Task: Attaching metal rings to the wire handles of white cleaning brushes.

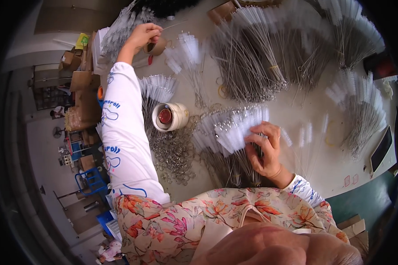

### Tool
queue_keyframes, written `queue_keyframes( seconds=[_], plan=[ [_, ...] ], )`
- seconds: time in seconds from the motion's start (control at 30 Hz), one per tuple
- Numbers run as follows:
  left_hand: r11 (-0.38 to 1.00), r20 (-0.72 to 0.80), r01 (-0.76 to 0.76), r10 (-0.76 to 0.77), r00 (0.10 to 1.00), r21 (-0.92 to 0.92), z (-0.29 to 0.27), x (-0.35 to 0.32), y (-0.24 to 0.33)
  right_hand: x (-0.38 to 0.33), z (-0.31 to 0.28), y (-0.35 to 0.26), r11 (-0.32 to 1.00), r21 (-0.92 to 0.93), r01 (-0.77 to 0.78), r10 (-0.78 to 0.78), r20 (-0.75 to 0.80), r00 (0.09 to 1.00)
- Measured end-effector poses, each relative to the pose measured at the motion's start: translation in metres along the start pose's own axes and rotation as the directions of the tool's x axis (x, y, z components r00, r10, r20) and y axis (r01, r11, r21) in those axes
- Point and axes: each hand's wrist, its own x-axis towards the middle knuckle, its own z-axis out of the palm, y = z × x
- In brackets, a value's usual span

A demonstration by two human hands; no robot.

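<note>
The person is leaning over a pale, cluttered table (pixel 323 172) and working with both hands at once. The right hand (pixel 266 148) is pressing down on a fanned bundle of thin wire brushes with white bristle tips (pixel 234 130), fingers curled over the stems where they cross, probably to keep the fan from sliding apart. That bundle is lying just to the right of a white roll of tape with a red core (pixel 169 116), which is resting on its side near the middle of the table.

The left hand (pixel 145 36), at the end of a long white sleeve with blue print (pixel 121 132), is reaching far beyond the tape roll toward the table's back edge. Its fingers are pinching a single thin wire brush (pixel 174 25), and the hand is resting against a brown roll of packing tape (pixel 157 46), seemingly to draw one piece out of the stock there.

Below the white tape roll a heap of small metal rings (pixel 174 154) is spreading across the table. Farther right of it, large sheaves of the same grey wire brushes (pixel 252 62) are lying in sorted fans, tips outward. Left of the tape roll, past the table's edge, brown cardboard boxes (pixel 82 79) are stacking up, one with a yellow card on top; a blue crate is sitting lower down.
</note>
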Motion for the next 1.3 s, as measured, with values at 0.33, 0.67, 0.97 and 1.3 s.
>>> queue_keyframes(
  seconds=[0.33,0.67,0.97,1.3],
  plan=[
    [0.969,-0.059,0.057,-0.073,0.996,-0.24,-0.039,-0.051,-0.051,0.003,-0.001,-0.003,1.0,-0.021,0.018,-0.018,0.013,1.0],
    [0.845,-0.013,0.045,-0.062,0.998,-0.533,-0.041,-0.073,-0.074,0.002,-0.003,-0.001,1.0,-0.028,0.013,-0.012,0.006,1.0],
    [0.924,-0.592,-0.21,-0.023,0.805,-0.321,-0.103,-0.088,-0.106,-0.001,0.008,-0.002,1.0,-0.007,0.01,-0.009,0.049,0.999],
    [0.954,-0.404,0.097,-0.211,0.89,-0.285,-0.08,-0.379,-0.153,-0.009,0.02,0.0,0.993,-0.039,0.113,-0.114,-0.023,0.993]
  ],
)
